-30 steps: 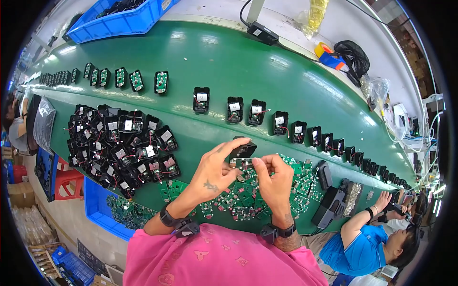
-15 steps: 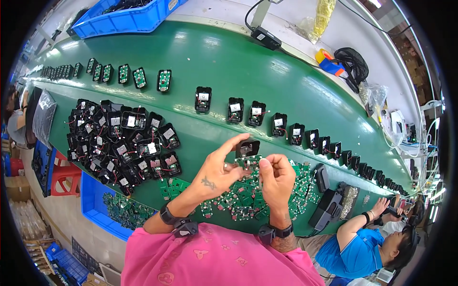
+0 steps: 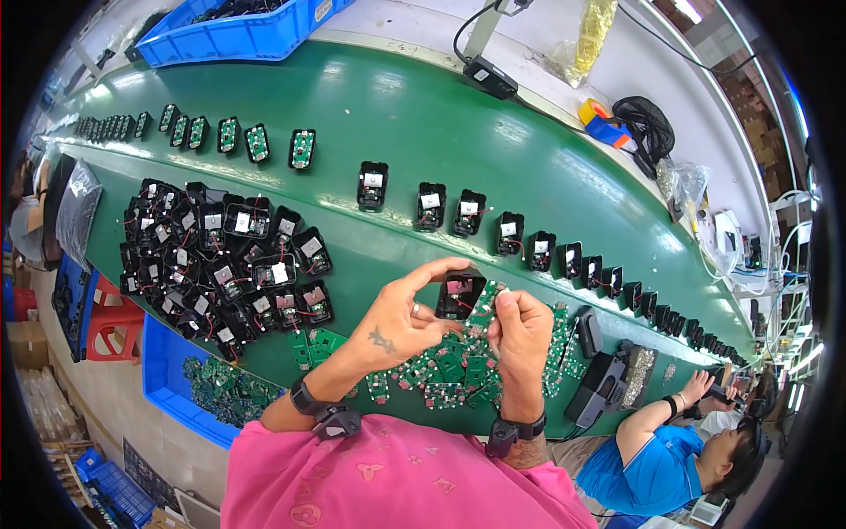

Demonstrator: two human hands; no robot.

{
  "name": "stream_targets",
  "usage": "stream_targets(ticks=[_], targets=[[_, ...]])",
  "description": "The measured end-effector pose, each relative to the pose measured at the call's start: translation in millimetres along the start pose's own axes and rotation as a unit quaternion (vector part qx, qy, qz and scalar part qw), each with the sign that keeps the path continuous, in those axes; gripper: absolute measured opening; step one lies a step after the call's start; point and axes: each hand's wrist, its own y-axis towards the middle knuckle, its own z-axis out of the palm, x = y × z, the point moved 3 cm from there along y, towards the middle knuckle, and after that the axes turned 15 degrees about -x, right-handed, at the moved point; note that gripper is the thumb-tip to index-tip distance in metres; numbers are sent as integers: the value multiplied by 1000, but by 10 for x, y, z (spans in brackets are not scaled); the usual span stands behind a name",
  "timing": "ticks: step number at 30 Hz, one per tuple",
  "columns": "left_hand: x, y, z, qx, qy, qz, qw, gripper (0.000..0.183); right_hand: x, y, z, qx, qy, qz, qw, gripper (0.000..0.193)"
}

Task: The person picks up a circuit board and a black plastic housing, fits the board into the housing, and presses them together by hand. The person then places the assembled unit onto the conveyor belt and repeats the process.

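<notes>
My left hand [image 3: 401, 319] grips a black plastic housing [image 3: 462, 296] by its side, with its open face turned toward me. Inside it a pinkish block and a red wire show. Between thumb and fingers my right hand [image 3: 522, 328] pinches a green circuit board [image 3: 486, 304], tilted upright right beside the housing. Whether board and housing touch, I cannot tell. Below both hands lies a spread of loose circuit boards [image 3: 448, 368] on the green bench. To the left is a heap of black housings [image 3: 211, 223] with silver blocks and red wires.
A row of housings [image 3: 373, 186] runs along the green bench [image 3: 352, 106]. A blue crate [image 3: 238, 40] stands at the back left, a blue bin [image 3: 163, 361] with boards at lower left. A black device [image 3: 596, 388] lies right; a co-worker in blue [image 3: 641, 458] sits beyond.
My right hand has moved slightly right and turned the board upright. The housing in my left hand now shows its open inside more fully.
</notes>
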Motion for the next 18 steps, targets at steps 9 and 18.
stream_targets(ticks=[9, 18], targets=[[72, 62, 114, -161, 208, 220, 939, 58, 129, -62, 80, 63, -173, -140, 973, 34], [129, 85, 145, -186, 265, 337, 884, 60, 119, -88, 76, 107, -188, -141, 966, 34]])
